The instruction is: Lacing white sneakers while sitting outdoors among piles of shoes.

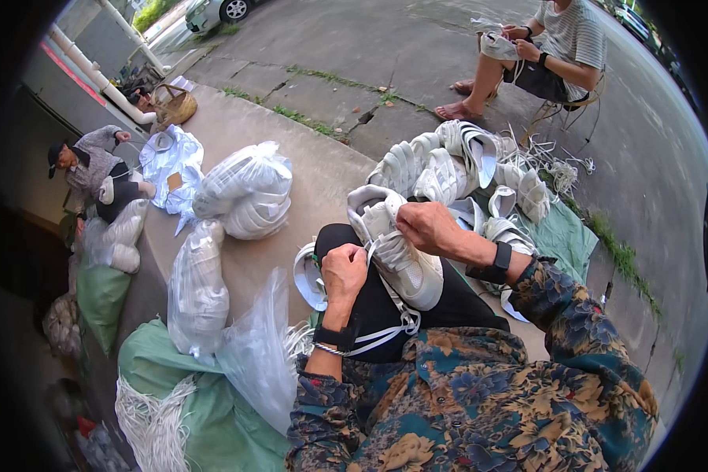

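Grey concrete paving [322,59] with weedy joints lies beyond the work. Left hand [344,275]: fingers curled tight, pinching a flat white shoelace [370,252]. Right hand [435,228]: fingers curled closed against a white mesh lace-up sneaker [417,279]; whether lace is gripped cannot be told. Sneaker rests on the black-clothed lap [472,303], toe toward the wearer. Rounded clear plastic bag [248,189] and elongated clear plastic bag [198,291] contain white shoes. Green fabric sack [232,413] bears loose white laces [153,425].

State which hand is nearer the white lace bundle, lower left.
Left. The left hand is up and right of the white lace bundle in view; the right hand is farther up and right, at the white shoe.
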A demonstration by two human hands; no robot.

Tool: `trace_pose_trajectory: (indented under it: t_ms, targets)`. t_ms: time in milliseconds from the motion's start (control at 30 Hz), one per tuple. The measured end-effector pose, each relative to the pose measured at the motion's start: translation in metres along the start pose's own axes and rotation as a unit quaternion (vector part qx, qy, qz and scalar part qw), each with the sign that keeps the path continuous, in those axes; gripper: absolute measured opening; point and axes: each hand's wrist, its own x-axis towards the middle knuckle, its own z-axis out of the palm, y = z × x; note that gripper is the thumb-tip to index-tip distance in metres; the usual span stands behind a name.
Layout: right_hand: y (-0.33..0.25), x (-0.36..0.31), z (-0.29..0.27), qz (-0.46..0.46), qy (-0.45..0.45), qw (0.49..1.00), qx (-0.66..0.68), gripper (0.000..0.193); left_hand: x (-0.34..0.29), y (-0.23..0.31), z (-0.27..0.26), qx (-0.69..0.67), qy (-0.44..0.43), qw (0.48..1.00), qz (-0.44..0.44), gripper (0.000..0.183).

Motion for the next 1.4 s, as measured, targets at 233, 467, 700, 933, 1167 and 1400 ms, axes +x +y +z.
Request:
trace_pose_trajectory:
  t_ms: [233, 467, 700, 933, 1167, 1400]
  targets:
    - [0.003, 0.018, -0.012, -0.042, 0.079, 0.995, 0.052, 0.011, -0.001, 0.012, -0.004, 0.052, -0.012, 0.999, -0.006, 0.02]
    - [-0.022, 0.03, 0.035, -0.122, -0.007, 0.988, -0.09, 0.013, 0.002, 0.028, 0.0, 0.105, -0.005, 0.994, 0.008, 0.02]
    - [-0.007, 0.028, 0.035, -0.122, -0.026, 0.992, -0.009, 0.013, 0.003, 0.035, -0.012, 0.167, 0.043, 0.973, 0.156, 0.037]
    - [-0.012, 0.028, 0.034, -0.099, -0.05, 0.993, 0.035, 0.006, 0.022, 0.016, -0.028, 0.237, -0.086, 0.923, 0.292, 0.037]
    - [-0.005, 0.035, -0.034, -0.145, 0.052, 0.985, -0.076, 0.006, 0.015, 0.026, -0.032, 0.157, -0.06, 0.944, 0.284, 0.041]
    - [-0.003, 0.021, -0.048, -0.086, -0.077, 0.99, 0.081, 0.012, 0.02, 0.05, -0.007, -0.082, -0.077, 0.975, 0.192, 0.011]
